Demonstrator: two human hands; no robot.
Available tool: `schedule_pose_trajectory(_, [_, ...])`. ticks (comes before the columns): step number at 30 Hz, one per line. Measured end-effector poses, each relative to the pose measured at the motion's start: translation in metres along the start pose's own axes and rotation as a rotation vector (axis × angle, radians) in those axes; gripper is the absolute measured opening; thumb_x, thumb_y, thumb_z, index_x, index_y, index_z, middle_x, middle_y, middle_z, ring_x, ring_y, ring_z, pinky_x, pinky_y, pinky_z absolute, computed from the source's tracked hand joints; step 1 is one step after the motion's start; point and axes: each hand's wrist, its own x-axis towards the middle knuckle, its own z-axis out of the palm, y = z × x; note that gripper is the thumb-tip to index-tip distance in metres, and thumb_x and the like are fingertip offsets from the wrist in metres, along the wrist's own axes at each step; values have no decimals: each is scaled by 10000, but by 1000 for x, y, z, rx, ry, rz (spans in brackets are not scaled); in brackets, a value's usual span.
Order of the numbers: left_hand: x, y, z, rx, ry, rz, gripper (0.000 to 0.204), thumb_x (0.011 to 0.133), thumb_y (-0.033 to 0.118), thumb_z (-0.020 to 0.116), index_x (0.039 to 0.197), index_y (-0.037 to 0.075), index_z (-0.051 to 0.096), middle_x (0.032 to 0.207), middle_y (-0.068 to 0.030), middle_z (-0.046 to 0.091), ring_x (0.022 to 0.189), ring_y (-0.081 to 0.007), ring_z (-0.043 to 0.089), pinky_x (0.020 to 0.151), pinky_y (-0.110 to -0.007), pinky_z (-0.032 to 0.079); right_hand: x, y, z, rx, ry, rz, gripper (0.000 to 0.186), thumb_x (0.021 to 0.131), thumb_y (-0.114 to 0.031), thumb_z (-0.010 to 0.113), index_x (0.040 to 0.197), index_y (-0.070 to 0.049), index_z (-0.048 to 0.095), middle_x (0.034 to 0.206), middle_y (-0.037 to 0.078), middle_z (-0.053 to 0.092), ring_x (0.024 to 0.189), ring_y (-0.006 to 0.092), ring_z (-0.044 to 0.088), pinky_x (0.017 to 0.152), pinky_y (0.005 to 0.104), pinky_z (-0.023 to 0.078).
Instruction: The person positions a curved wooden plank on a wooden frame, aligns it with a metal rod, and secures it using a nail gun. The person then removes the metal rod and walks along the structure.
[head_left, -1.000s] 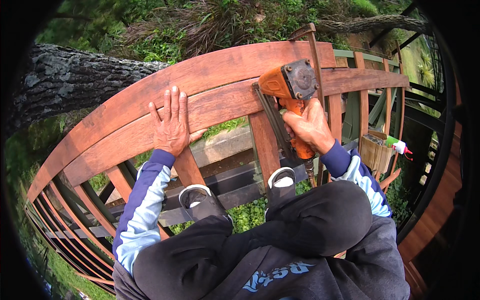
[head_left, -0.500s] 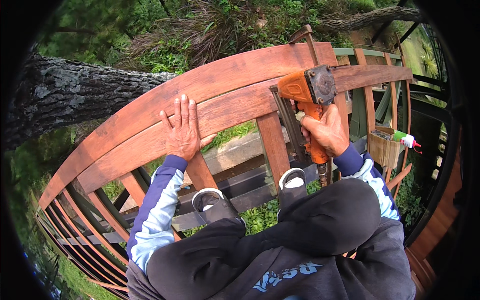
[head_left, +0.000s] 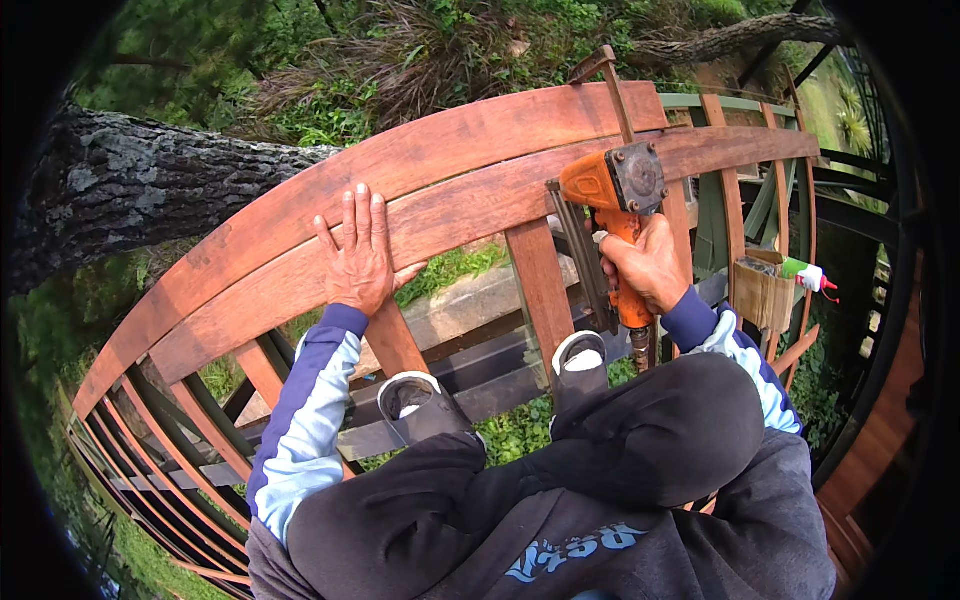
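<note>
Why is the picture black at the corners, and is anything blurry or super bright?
Head view: black surrounds the round fisheye picture, which may exaggerate the upper wooden board's curve; head view: daylight makes the left sleeve's pale panel very bright; head view: the left hand and orange tool look clear, but leaves near the left rim look blurry.
</note>
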Motion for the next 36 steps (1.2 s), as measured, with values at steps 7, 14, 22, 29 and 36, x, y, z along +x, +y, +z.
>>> schedule_pose_trajectory(7, [0, 1, 0, -5, -8, -3, 1203, 665, 755, 645, 1510, 11, 221, 1600, -169, 112, 1490, -332, 46, 1140, -631, -16, 0, 2, 2, 26, -12, 1, 124, 772, -44, 577, 820, 53, 638, 544, 49, 556, 419, 106, 506, 380, 280, 404])
schedule_pose_trajectory(14, [-1, 0, 1, -22, -5, 1, 1213, 661, 765, 637, 1511, 8, 218, 1599, -176, 111, 1490, -335, 49, 1141, -630, -20, 1, 1, 2, 40, 5, 3, 151, 770, -27, 571, 891, 51, 619, 554, 45, 554, 421, 104, 500, 380, 279, 404])
schedule_pose_trajectory(22, [0, 0, 0, -18, -32, -14, 1212, 664, 763, 638, 1511, 7, 215, 1601, -174, 100, 1490, -336, 33, 1142, -630, -13, 0, 2, 2, 19, -13, 25, 170, 777, -20, 560, 921, 47, 620, 567, 43, 551, 432, 101, 500, 389, 274, 411])
schedule_pose_trajectory(29, [0, 0, -1, -30, -28, -11, 1219, 659, 750, 651, 1518, 14, 197, 1602, -171, 95, 1491, -329, 25, 1145, -629, -9, -3, 4, 0, 10, -40, 28, 214, 778, -19, 554, 970, 39, 631, 582, 35, 560, 447, 97, 502, 408, 268, 423])
schedule_pose_trajectory(36, [0, 0, 0, -27, -16, -9, 1231, 649, 756, 650, 1520, 17, 192, 1604, -168, 91, 1491, -327, 28, 1144, -633, -5, -5, 11, -1, 11, -60, 42, 223, 781, -23, 554, 981, 41, 631, 581, 34, 557, 445, 96, 497, 411, 268, 422])
